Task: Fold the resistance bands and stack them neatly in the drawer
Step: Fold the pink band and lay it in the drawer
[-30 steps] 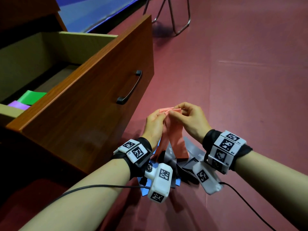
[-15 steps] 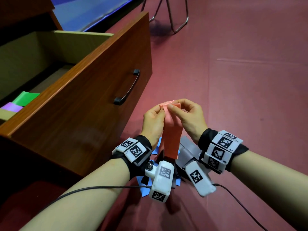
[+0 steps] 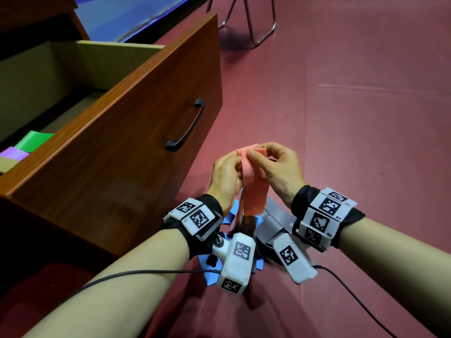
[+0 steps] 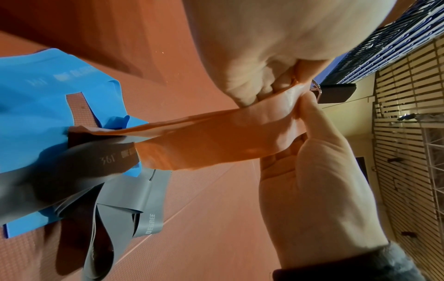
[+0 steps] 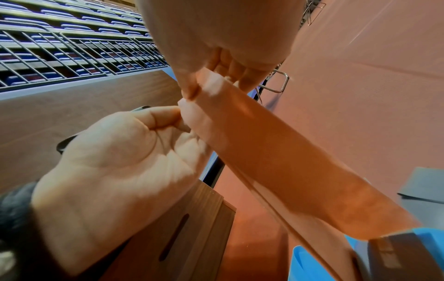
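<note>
Nearest the camera, on the maroon floor (image 3: 353, 118) under the wrists: a loose heap of bands. Blue band (image 4: 36, 106), flat, printed lettering, lowest in the heap. Grey band (image 4: 134, 197), looped and creased, lying over the blue one. A darker band (image 4: 79, 165) crosses both; its colour cannot be told.

Above the heap: pink band (image 3: 253, 186), held up at its top end and hanging down as a doubled strip, its lower end reaching the heap. Left hand (image 3: 225, 176): thumb and fingers pinch the top left edge of the pink band. Right hand (image 3: 280, 167): thumb and forefinger pinch the top right edge, other fingers curled behind. Both grips are clamped on the same band, the two hands nearly touching at the fingertips.

Left of the hands: drawer (image 3: 127, 142), pulled open, brown wood front with a black handle (image 3: 186, 128), pale inner walls. Inside it, at the near left corner: green band (image 3: 34, 140), folded flat; purple band (image 3: 13, 153), folded, just beside the green one and nearer the corner.

Farther back: metal chair legs (image 3: 258, 25) on the floor, and a blue surface (image 3: 127, 18) beyond the drawer.
</note>
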